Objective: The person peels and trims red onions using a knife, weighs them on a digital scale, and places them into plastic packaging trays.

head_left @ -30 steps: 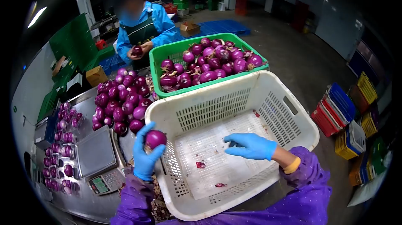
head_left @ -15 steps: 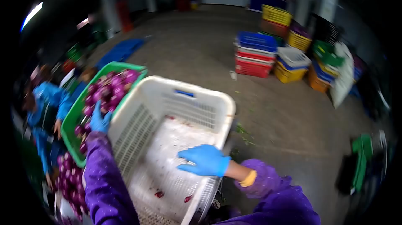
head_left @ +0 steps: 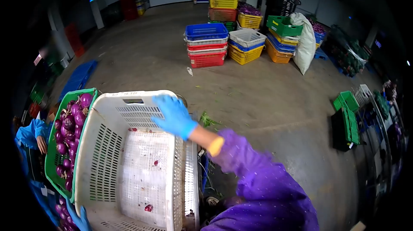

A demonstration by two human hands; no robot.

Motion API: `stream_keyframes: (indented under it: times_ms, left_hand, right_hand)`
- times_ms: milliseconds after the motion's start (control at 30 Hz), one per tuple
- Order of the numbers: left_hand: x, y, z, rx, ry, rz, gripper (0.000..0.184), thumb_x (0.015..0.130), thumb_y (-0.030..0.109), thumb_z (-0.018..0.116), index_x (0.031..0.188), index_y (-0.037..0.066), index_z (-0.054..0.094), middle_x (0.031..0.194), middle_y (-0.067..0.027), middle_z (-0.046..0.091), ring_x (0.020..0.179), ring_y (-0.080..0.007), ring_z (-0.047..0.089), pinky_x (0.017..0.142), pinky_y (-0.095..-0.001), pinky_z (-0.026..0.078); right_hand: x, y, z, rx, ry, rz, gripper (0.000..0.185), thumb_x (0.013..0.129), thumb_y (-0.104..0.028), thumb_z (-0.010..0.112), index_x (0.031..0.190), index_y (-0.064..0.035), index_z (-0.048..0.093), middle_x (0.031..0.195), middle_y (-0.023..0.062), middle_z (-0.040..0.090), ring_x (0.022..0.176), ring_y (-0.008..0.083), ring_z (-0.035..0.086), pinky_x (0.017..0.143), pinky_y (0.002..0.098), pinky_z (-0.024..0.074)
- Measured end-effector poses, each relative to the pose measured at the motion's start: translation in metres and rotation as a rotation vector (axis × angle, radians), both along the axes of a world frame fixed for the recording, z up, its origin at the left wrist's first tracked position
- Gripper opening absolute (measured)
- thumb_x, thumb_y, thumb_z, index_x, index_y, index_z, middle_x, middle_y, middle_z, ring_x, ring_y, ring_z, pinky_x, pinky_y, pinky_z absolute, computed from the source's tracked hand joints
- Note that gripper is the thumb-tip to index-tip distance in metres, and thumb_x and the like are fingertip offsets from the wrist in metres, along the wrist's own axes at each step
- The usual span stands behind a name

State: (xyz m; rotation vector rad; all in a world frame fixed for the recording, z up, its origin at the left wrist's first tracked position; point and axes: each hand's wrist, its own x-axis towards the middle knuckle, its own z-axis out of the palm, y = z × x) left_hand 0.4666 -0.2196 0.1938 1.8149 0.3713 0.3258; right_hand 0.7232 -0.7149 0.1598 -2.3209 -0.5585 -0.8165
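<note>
A white slatted crate point(head_left: 103, 158) with a few red onion skin scraps on its bottom fills the lower left. My right hand point(head_left: 174, 117), in a blue glove, is over its far right corner beside the handle slot, fingers spread and holding nothing. At the crate's near left rim is my left hand point(head_left: 80, 219), also blue-gloved and partly cut off by the frame's lower edge; what its fingers do is hard to see. Left of the crate, a green crate point(head_left: 51, 162) holds purple onions point(head_left: 69, 122). More onions point(head_left: 64, 214) lie below it.
At the left edge stands a person in a blue jacket point(head_left: 32, 134). Stacked crates point(head_left: 207, 46) and a pale sack point(head_left: 304, 44) stand across the floor. A blue pallet point(head_left: 79, 78) lies at the left, and green crates point(head_left: 346, 102) are at the right.
The view has swung right. My left hand has gone from holding an onion, to the green crate's onions, to the white crate's rim. My right hand has moved from inside the white crate to its far corner.
</note>
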Motion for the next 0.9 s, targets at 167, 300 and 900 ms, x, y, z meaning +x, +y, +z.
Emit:
stream_keyframes:
  times_ms: [167,300,900]
  left_hand:
    - [-0.088,-0.012,-0.106,0.73,-0.078,0.41,0.08,0.084,0.038,0.068,0.144,0.004,0.029,0.142,-0.0204,0.039,0.126,-0.0337,0.043,0.102,-0.0385,0.04]
    - [-0.119,-0.042,-0.141,-0.458,-0.046,0.461,0.043,0.084,0.028,0.065,0.117,0.005,0.05,0.105,-0.0092,0.056,0.096,-0.0228,0.055,0.084,-0.0324,0.045]
    - [-0.041,-0.098,0.018,0.13,-0.451,0.43,0.026,0.08,0.017,0.061,0.102,0.005,0.056,0.072,-0.0002,0.052,0.056,-0.0085,0.048,0.051,-0.0204,0.04]
  right_hand:
    - [0.065,-0.003,0.017,-0.25,0.499,-0.268,0.051,0.078,-0.027,0.064,0.121,-0.0017,0.054,0.113,0.0216,0.06,0.103,0.0373,0.059,0.088,0.0468,0.0464]
    - [0.077,-0.009,0.013,-0.28,0.509,-0.17,0.023,0.084,-0.016,0.05,0.1,-0.0069,0.064,0.105,0.0206,0.064,0.099,0.0363,0.062,0.082,0.0437,0.0506]
    - [0.048,-0.182,-0.101,0.288,0.648,0.0,0.045,0.077,-0.033,0.071,0.102,0.0019,0.059,0.1,0.0228,0.063,0.094,0.0312,0.061,0.083,0.0396,0.0468]
